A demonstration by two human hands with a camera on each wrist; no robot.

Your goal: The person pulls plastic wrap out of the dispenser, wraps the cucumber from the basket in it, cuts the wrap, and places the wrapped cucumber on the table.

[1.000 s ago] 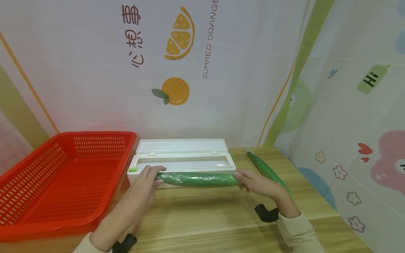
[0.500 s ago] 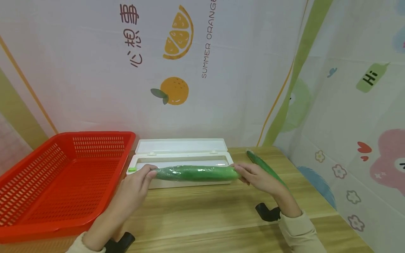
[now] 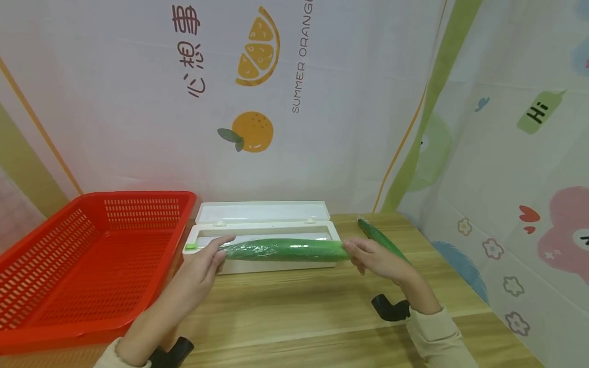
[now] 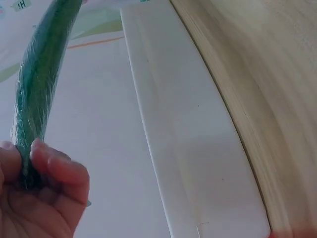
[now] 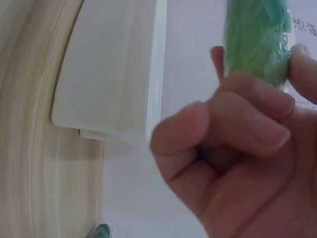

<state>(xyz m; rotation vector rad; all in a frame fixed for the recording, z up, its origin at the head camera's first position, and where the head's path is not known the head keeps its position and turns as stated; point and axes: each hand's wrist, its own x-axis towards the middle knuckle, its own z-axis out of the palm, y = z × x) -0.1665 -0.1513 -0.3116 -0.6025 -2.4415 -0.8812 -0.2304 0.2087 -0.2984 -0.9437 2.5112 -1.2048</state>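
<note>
A long green cucumber (image 3: 285, 250) in clear, shiny cling film is held level in the air, in front of a white cling film box (image 3: 276, 267). My left hand (image 3: 202, 263) pinches its darker left end; in the left wrist view, thumb and fingers close round that tip of the cucumber (image 4: 42, 79). At the paler right end, my right hand (image 3: 372, 260) grips it between thumb and fingers, as the right wrist view shows on the cucumber (image 5: 255, 44). The box's lid (image 3: 262, 211) stands raised at the back.
A red plastic basket (image 3: 96, 327) stands at the left. Another film-wrapped cucumber (image 3: 379, 238) lies on the wooden table (image 3: 285, 312) at the right, partly behind my right hand. A patterned cloth (image 3: 345, 128) hangs behind the table.
Both hands have lifted the cucumber slightly, and the left hand has shifted a little left. The left index finger, bent half a second ago, now reaches out along the cucumber's end.
</note>
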